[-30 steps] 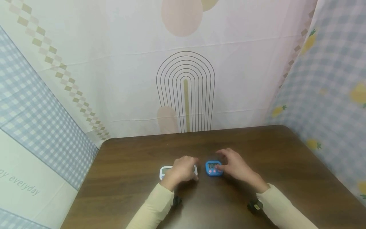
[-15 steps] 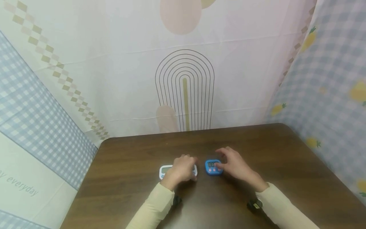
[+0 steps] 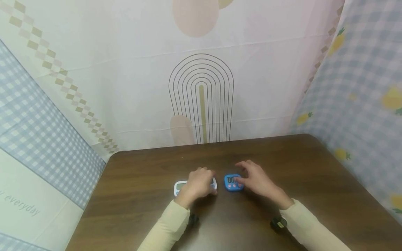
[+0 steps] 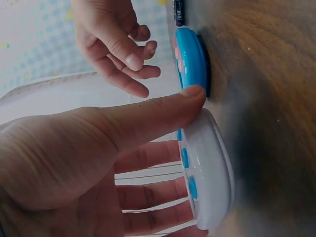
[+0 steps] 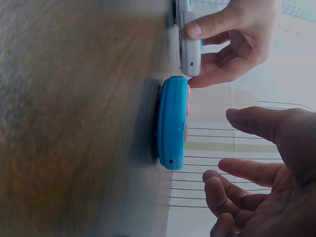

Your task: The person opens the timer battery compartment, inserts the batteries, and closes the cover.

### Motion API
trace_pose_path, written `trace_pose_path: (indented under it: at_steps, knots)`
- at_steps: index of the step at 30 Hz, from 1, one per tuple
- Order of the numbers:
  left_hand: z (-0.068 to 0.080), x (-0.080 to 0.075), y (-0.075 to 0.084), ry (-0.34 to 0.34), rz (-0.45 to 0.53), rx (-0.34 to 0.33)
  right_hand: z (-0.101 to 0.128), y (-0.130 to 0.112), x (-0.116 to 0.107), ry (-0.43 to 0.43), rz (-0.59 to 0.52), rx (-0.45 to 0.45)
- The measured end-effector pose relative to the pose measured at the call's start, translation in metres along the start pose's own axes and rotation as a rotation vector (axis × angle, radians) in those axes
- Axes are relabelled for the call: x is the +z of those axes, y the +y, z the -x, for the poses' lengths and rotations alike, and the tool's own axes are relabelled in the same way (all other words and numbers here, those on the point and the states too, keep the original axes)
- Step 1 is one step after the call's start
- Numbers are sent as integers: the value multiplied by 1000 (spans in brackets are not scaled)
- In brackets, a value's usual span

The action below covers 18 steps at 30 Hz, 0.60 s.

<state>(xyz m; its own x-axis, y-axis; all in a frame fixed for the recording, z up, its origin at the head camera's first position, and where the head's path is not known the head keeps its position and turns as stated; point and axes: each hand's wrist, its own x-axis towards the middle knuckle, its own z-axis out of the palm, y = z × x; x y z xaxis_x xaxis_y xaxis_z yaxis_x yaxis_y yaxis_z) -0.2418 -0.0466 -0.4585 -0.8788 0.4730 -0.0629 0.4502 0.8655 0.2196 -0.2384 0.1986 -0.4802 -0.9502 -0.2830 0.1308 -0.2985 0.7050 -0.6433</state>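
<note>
A wide white digital timer (image 3: 179, 187) with blue buttons lies on the brown table. My left hand (image 3: 197, 183) covers its middle; in the left wrist view, the thumb lies along the near edge of the white timer (image 4: 210, 168) and the fingers reach its far side. To the right sits a small blue digital timer (image 3: 233, 189) with pink buttons and zeros on its screen. My right hand (image 3: 258, 179) hovers beside it, fingers loosely bent. A gap shows between those fingers and the blue timer (image 5: 172, 123) in the right wrist view.
The dark wooden table (image 3: 141, 170) has rounded far corners. Behind it hangs a white patterned cloth (image 3: 141, 87), with a blue checked cloth (image 3: 355, 104) at the right. A black device (image 3: 278, 224) is worn at the right wrist.
The head view has shifted slightly. Both hands keep nearly the same places by the two timers, which have not moved on the table.
</note>
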Motion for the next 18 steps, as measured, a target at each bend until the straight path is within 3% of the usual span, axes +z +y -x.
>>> trace_pose_path:
  at_steps: [7, 18]
  knots:
    - [-2, -2, 0, 63, -19, 1, 0, 1, 0, 2, -1, -4]
    - [0, -7, 4, 118, 38, 21, 2, 2, 2, 9, -11, -13]
